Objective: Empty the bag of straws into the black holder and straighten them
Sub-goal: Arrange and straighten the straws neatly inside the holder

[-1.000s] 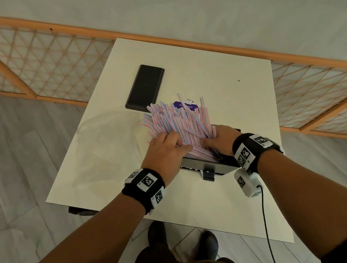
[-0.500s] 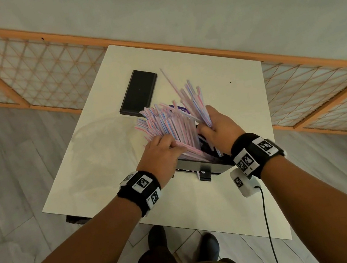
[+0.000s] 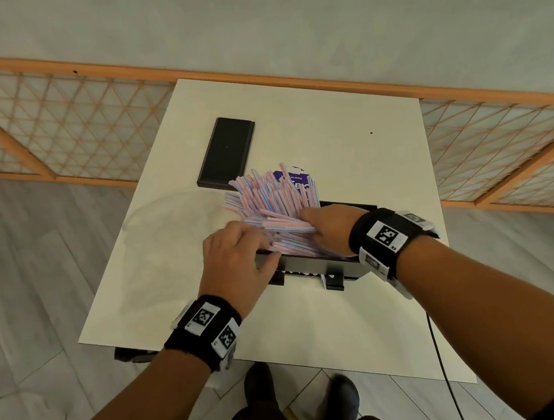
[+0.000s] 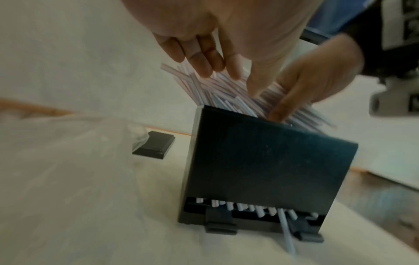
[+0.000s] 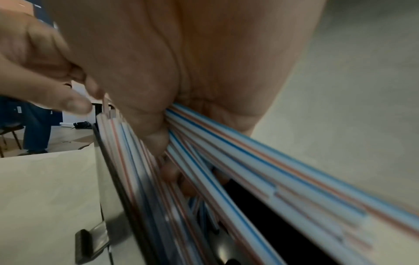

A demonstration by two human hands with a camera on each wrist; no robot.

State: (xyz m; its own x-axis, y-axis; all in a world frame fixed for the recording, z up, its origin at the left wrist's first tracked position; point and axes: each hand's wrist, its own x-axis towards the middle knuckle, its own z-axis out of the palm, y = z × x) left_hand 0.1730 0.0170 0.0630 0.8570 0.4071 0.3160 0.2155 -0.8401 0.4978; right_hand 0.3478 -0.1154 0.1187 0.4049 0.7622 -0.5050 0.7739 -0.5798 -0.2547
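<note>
The straws (image 3: pixel 276 206), white with thin red and blue stripes, stand as a loose, splayed sheaf in the open top of the black holder (image 4: pixel 260 165), leaning away from the person and fanning out at their upper ends. The holder sits upright on the white table (image 3: pixel 349 146), roughly in the middle. In the left wrist view a row of straw ends shows through the slot along the holder's foot, and one straw pokes out of it onto the table. The clear bag (image 4: pixel 68 161) lies crumpled and flat on the table to the left of the holder.

The right hand (image 3: pixel 331 224) is sunk into the sheaf at the holder's mouth, its fingers pushed in between the straws and bent around some of them, thumb pressed against the bundle. The left hand (image 3: pixel 235 253) is over the holder's left edge, fingers (image 4: pixel 204 59) loosely bent and spread, tips just reaching the straws; I cannot tell that it has hold of anything.

Beyond the straws a flat black lid (image 3: pixel 227 152) lies on the table, and a purple printed card (image 3: pixel 294 179) peeps out behind the sheaf
</note>
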